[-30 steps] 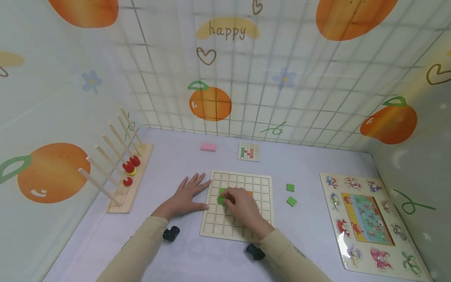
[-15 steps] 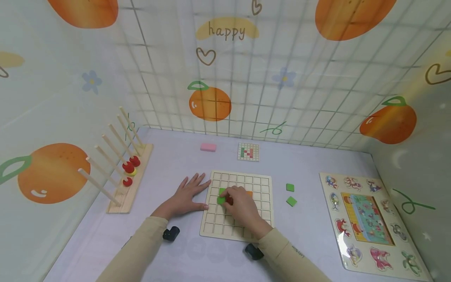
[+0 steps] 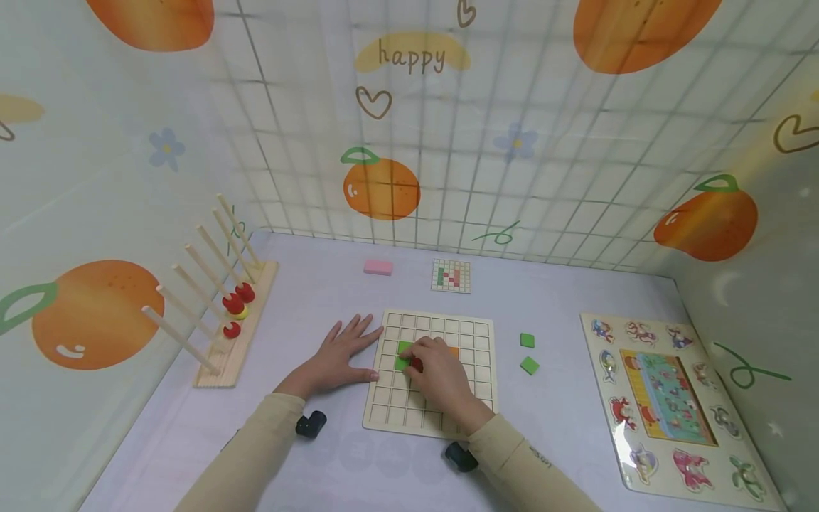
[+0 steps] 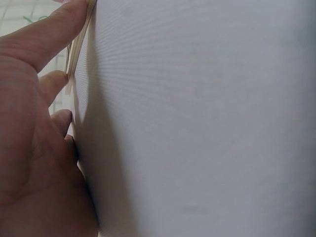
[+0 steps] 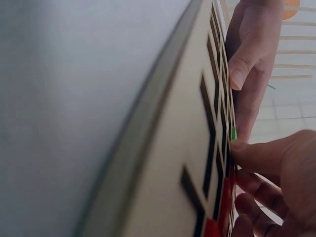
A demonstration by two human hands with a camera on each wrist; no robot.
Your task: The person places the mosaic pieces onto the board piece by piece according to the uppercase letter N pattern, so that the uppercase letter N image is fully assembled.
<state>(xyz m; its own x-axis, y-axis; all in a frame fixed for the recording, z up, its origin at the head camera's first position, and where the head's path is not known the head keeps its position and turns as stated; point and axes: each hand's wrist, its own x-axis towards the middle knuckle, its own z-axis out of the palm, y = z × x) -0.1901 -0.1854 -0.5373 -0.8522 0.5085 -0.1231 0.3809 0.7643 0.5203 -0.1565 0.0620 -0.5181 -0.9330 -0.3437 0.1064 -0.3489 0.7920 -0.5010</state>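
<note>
A wooden grid board (image 3: pixel 483 363) lies flat on the table. My right hand (image 3: pixel 443 377) reaches over its middle, thumb and forefinger at the edges of a green square tile (image 3: pixel 401 364) in a left-hand cell. Just above that tile sits another green tile (image 3: pixel 404 346). A red tile (image 3: pixel 417 363) and an orange tile (image 3: pixel 453 351) show partly beside the hand; other cells are hidden under it. My left hand (image 3: pixel 335 361) lies spread on the table, its thumb and fingertips at the board's left edge. In the right wrist view, red tiles (image 5: pixel 225 200) show in the grid.
Two loose green tiles, one above (image 3: pixel 527 340) the other, lie right of the board. Behind it are a small pattern card (image 3: pixel 451 276) and a pink block (image 3: pixel 378 267). A wooden peg rack (image 3: pixel 259 313) with beads stands left; a sea-animal puzzle (image 3: pixel 611 419) lies right.
The green tile under my right fingers has settled flatter into its cell, and the fingers have shifted slightly. More of the red tile shows beside them. My left hand has stayed put.
</note>
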